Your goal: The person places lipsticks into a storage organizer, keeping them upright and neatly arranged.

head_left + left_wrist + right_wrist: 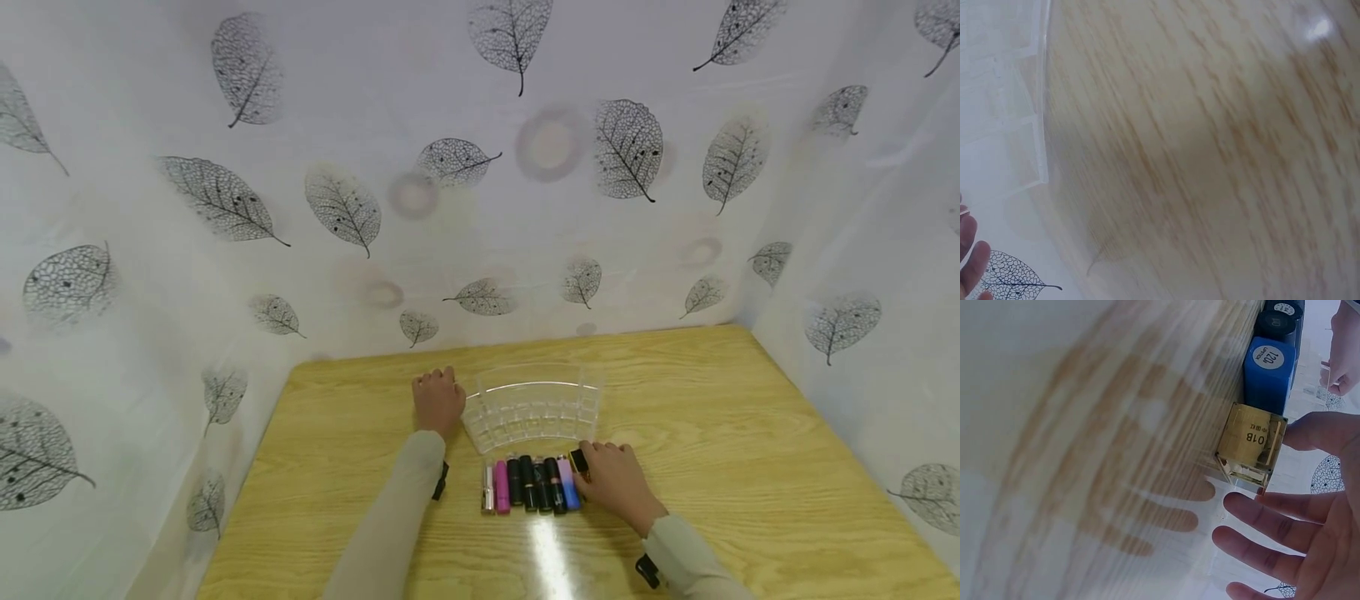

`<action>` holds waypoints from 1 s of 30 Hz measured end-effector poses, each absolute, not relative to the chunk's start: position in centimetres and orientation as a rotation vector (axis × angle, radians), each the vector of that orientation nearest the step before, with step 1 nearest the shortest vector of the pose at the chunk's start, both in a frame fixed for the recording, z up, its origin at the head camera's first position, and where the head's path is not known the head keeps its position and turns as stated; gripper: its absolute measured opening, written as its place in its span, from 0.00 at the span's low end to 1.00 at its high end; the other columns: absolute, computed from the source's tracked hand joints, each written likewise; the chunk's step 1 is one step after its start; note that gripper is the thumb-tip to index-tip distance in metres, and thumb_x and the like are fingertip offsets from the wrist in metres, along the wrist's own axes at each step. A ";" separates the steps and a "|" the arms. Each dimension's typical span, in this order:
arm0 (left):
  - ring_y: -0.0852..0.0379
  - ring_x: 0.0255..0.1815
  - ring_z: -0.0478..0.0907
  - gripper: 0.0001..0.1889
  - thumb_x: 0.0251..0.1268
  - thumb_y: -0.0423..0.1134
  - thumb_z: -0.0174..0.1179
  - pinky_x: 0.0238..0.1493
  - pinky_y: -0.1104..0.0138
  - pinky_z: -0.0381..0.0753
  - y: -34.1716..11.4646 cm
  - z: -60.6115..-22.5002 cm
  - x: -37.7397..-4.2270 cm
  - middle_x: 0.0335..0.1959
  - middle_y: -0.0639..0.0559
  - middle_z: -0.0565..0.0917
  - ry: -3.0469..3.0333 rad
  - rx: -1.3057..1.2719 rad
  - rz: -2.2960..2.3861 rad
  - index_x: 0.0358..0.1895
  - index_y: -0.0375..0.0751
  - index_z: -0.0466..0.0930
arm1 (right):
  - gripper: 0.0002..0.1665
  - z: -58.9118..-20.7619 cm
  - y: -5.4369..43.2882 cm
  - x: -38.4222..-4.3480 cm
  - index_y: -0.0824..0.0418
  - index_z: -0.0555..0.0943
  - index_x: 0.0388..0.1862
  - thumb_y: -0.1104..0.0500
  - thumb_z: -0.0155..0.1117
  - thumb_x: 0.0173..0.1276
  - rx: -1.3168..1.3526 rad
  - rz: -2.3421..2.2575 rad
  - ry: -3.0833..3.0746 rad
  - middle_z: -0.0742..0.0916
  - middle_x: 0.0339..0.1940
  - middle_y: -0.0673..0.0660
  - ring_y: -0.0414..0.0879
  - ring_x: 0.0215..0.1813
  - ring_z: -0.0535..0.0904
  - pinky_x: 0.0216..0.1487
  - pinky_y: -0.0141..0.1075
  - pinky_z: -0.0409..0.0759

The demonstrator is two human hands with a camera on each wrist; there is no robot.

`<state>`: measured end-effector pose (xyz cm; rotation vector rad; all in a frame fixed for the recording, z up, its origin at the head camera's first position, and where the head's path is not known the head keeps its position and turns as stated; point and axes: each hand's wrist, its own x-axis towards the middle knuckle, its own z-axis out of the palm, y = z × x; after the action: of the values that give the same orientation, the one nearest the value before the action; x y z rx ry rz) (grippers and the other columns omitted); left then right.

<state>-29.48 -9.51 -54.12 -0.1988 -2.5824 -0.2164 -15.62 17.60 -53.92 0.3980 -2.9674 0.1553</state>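
Note:
A clear plastic organizer (534, 385) with several small compartments stands on the table. My left hand (438, 402) is at its left end, fingers curled at the clear edge; in the left wrist view only some fingertips (975, 262) show. Below the organizer lies a row of lipsticks: a shiny silvery one (488, 490), a magenta one (502, 487), several black ones (529, 485) and a pink-to-blue one (568, 485). At the row's right end my right hand (617, 479) pinches a black and gold lipstick (1250, 437), its gold base marked 01B, between thumb and index finger.
The wood-grain table (360, 517) has a glossy surface with a bright reflection near the lipsticks. A pale curtain (480, 225) with leaf prints rises behind the table and along both sides. Dark straps sit at both wrists.

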 end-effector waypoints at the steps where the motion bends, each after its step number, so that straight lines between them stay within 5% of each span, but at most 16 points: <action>1: 0.45 0.33 0.79 0.08 0.55 0.38 0.62 0.45 0.51 0.75 -9.5 -54.1 -29.5 0.29 0.44 0.83 -2.584 -0.198 -0.215 0.37 0.40 0.79 | 0.21 -53.9 17.6 -15.6 0.63 0.77 0.35 0.48 0.68 0.53 0.393 0.163 -2.974 0.82 0.21 0.54 0.48 0.24 0.77 0.34 0.49 0.74; 16: 0.45 0.36 0.80 0.09 0.56 0.39 0.62 0.47 0.51 0.74 -9.5 -54.2 -29.5 0.31 0.44 0.84 -2.608 -0.183 -0.221 0.38 0.39 0.79 | 0.19 -54.2 17.7 -15.2 0.55 0.67 0.16 0.50 0.67 0.52 0.290 0.218 -3.028 0.71 0.12 0.48 0.43 0.18 0.65 0.27 0.43 0.67; 30: 0.45 0.37 0.80 0.11 0.58 0.39 0.59 0.48 0.51 0.73 -9.5 -54.4 -29.6 0.34 0.43 0.84 -2.621 -0.177 -0.245 0.42 0.38 0.80 | 0.21 -54.7 17.6 -15.4 0.55 0.66 0.14 0.50 0.69 0.51 0.267 0.206 -2.998 0.70 0.10 0.48 0.42 0.17 0.62 0.25 0.40 0.61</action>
<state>-29.63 -9.51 -54.42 -0.1772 -2.6213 -0.2452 -15.43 17.63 -54.73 0.2675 -2.9975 0.2059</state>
